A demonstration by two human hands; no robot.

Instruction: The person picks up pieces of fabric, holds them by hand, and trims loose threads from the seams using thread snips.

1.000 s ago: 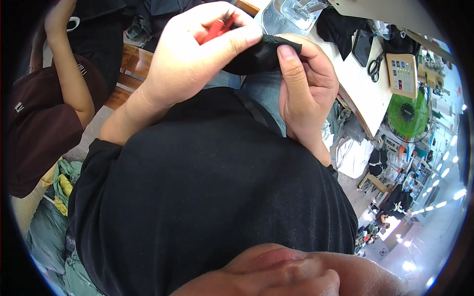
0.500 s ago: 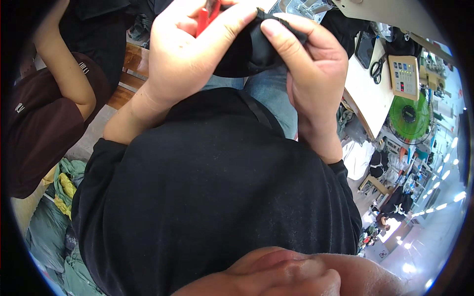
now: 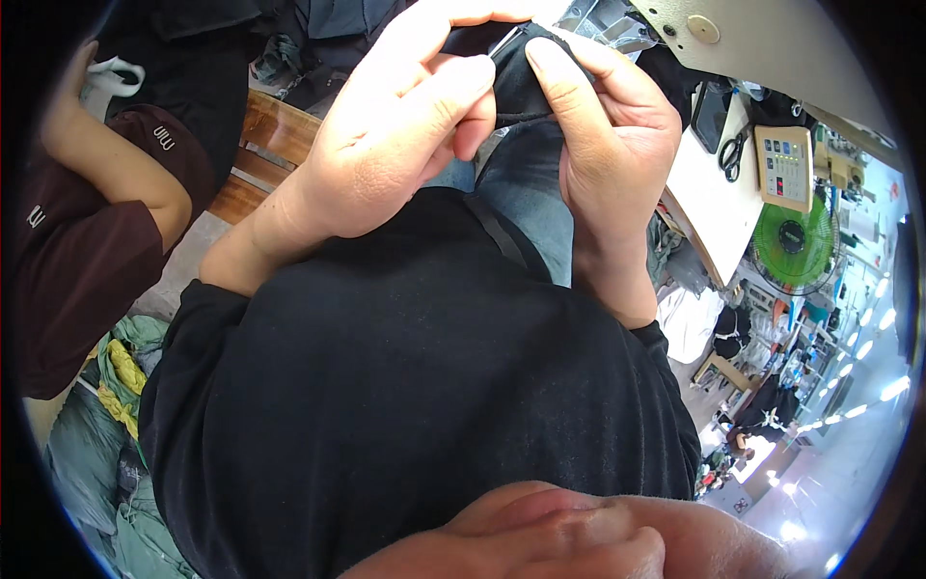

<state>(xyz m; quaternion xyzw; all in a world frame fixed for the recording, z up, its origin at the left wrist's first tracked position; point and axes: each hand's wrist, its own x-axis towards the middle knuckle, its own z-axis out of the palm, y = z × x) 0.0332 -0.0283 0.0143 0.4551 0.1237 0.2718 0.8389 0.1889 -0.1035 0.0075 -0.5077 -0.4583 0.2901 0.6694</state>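
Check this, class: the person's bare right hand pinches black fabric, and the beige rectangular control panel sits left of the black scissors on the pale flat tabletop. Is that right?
One side is wrong: the head view shows the beige rectangular control panel to the right of the black scissors on the pale flat tabletop. The person's bare right hand does pinch black fabric.

Two grips (image 3: 391, 145) (image 3: 622, 145), one held cloth (image 3: 521, 89)

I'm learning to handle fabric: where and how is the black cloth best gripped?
Probably pinch the black cloth by its upper right edge, from the right, thumb on the near face, fingers behind, as the right hand does: that edge is thin, and the rest hangs below.
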